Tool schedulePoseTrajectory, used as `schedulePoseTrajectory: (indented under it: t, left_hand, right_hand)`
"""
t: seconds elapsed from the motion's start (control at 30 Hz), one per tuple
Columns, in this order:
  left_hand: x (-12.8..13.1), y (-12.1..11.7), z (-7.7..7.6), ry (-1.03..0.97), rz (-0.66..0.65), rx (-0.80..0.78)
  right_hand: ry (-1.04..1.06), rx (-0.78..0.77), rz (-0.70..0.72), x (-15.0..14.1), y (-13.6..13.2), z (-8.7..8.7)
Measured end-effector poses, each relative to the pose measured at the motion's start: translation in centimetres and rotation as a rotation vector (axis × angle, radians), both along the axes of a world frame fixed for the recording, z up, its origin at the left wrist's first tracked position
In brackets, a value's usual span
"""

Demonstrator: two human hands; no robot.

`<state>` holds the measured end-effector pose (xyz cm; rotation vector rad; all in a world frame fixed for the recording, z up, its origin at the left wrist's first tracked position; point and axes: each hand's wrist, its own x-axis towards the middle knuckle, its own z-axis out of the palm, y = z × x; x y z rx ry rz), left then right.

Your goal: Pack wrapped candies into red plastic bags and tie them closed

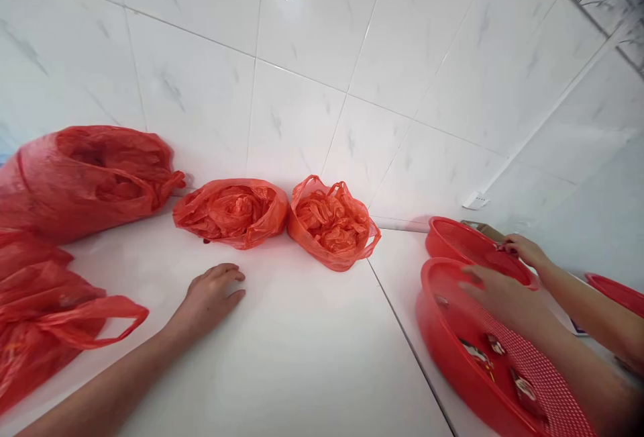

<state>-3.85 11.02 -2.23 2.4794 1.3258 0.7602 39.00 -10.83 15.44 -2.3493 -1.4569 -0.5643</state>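
My left hand [214,293] rests on the white tabletop [312,343], its fingers loosely bent with the thumb apart, holding nothing. My right hand [496,296] is over the near red plastic basket [447,356], by its far rim. Motion smears its fingers, so I cannot make out whether they grip anything. Inside that basket lie several small wrapped packets [496,344]. Closest to my left hand is a red plastic bag [234,212] stuffed with crumpled red plastic. A similar open bag [335,222] sits beside it.
Another person's hand [526,249] reaches into a second red basket [473,242] behind mine, at a small dark item. Big red bags [95,175] and a tied red bag [45,316] fill the left. A tiled wall [302,121] with a socket [475,201] bounds the back.
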Motion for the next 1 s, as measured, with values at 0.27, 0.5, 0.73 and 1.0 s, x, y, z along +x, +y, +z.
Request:
schedulePoseTrajectory:
  t: [0.27, 0.5, 0.73, 1.0]
  left_hand:
    - [-0.2, 0.4, -0.8, -0.012, -0.029, 0.082]
    - [-0.4, -0.4, -0.5, 0.017, -0.056, 0.178]
    - [5.5, -2.2, 7.1, -0.056, -0.294, 0.534]
    - [19.1, 0.4, 13.2, -0.040, -0.358, 0.308]
  right_hand:
    - [-0.167, -0.209, 0.197, -10.2, 10.3, 2.4]
    - [-0.084, -0.099, 0.116, -10.9, 17.4, 0.5]
    - [0.169, -0.108, 0.121, -8.3, 18.9, 0.7]
    - [0.404, -0.006, 0.343, -8.3, 16.6, -0.6]
